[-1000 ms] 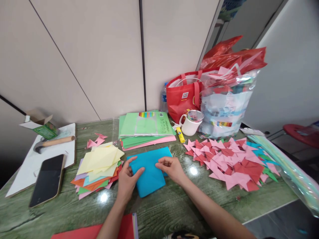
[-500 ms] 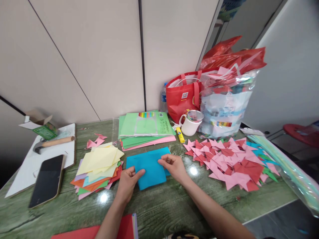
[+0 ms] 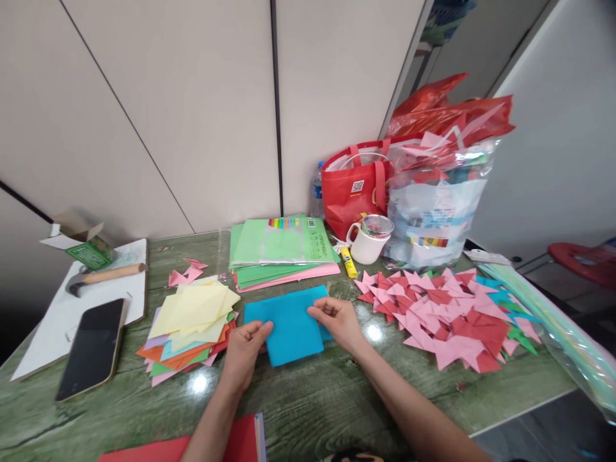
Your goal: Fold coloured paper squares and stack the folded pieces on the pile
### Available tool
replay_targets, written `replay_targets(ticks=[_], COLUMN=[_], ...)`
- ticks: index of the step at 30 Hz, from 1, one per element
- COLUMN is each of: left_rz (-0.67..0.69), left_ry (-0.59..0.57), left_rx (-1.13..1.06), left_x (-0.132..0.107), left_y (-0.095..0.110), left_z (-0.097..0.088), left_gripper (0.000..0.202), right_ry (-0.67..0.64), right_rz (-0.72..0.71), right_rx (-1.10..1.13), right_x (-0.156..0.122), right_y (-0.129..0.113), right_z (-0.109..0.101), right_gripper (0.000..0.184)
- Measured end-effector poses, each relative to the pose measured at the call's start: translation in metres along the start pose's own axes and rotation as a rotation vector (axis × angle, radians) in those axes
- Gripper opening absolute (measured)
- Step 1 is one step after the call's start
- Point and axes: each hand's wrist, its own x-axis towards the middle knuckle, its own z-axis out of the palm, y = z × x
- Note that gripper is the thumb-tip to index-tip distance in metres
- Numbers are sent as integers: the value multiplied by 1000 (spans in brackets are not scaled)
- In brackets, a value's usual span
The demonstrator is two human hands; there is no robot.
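Cardboard of a small open box (image 3: 77, 245) sits far out to the left of the left hand's fingers, beside a wooden-handled hammer (image 3: 103, 276) that lies on a white board (image 3: 52, 321), with a black smartphone (image 3: 94, 348) overlapping the board's near edge. Closer, just left of those fingers, spreads a loose stack of coloured paper squares (image 3: 190, 327) topped by pale yellow sheets, and a few pink folded scraps (image 3: 185, 273) lie beyond it. The left hand (image 3: 243, 353) rests on the green wood-grain tabletop (image 3: 312, 404), its fingers loosely curled together with thumb and fingertips at the near left corner of the folded blue paper sheet (image 3: 291, 324); whether they actually pinch the edge cannot be told. That blue sheet lies flat on the table between the two hands. Beyond the fingertips lies a green pack of coloured paper in plastic wrap (image 3: 279, 247). The right hand (image 3: 339, 321) presses on the sheet's right part, fingers bent and bunched together over the top layer. Past these fingers stand a yellow glue stick (image 3: 348, 262), a white mug (image 3: 368, 240), a red tote bag (image 3: 353, 186) and a clear plastic bag stuffed with folded papers (image 3: 436, 212). To the right of the right fingers spreads a heap of pink and red folded paper triangles (image 3: 443, 317).
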Motion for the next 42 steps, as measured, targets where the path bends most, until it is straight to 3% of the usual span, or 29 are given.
replay_targets(ticks=[27, 36, 42], left_rz=[155, 102, 179], left_ry=[144, 138, 178], left_rx=[37, 0, 20], left_x=[4, 6, 5], left_y=[-8, -3, -6], left_z=[-5, -7, -8], left_gripper=[37, 30, 32], right_ry=[-67, -82, -103], right_rz=[-8, 16, 14], right_rx=[1, -5, -23], right_x=[-1, -2, -2], right_y=[7, 5, 7], right_z=[2, 2, 3], right_gripper=[26, 29, 28])
